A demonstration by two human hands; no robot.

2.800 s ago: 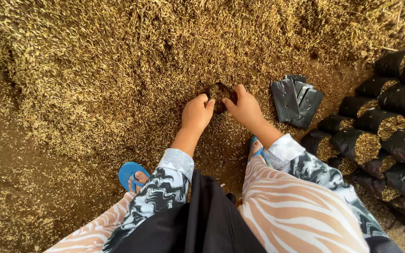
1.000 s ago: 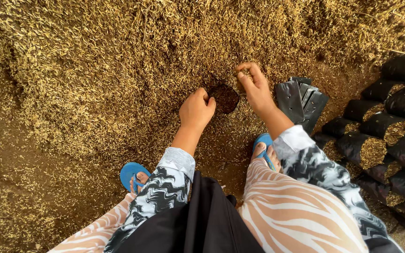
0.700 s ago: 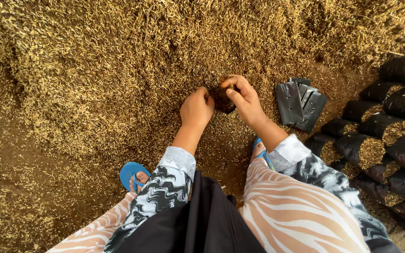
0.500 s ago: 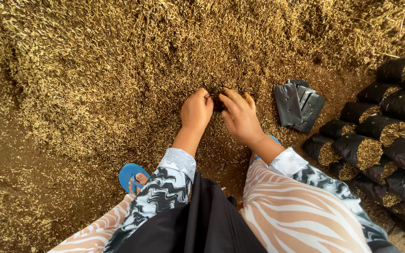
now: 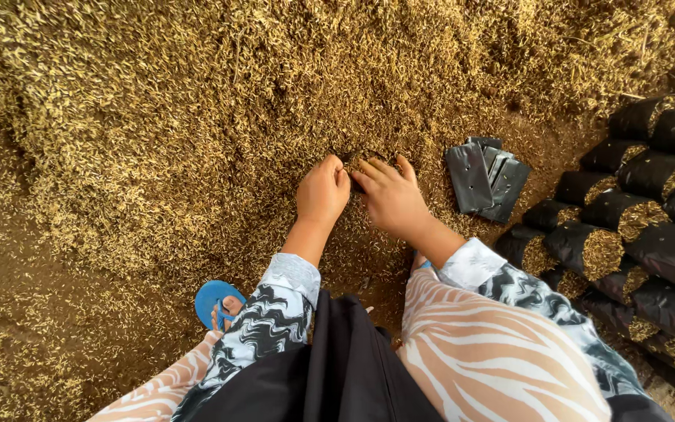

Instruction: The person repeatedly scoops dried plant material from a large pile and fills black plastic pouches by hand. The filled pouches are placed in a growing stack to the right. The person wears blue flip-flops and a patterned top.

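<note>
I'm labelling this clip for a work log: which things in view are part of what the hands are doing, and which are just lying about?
In hand:
- left hand and right hand, pressed together in the rice husk pile
- small dark bag between them, mostly hidden

Lying about:
- stack of empty black bags
- filled black bags stacked at right
- blue sandal

Left hand [image 5: 322,191] and right hand [image 5: 391,199] side by side, pressed into rice husk pile [image 5: 197,101], around a small dark bag [image 5: 357,159] mostly hidden. Flat black bags [image 5: 484,178] just right; filled black bags [image 5: 634,227] stacked far right. Blue sandal [image 5: 216,301] below.
</note>
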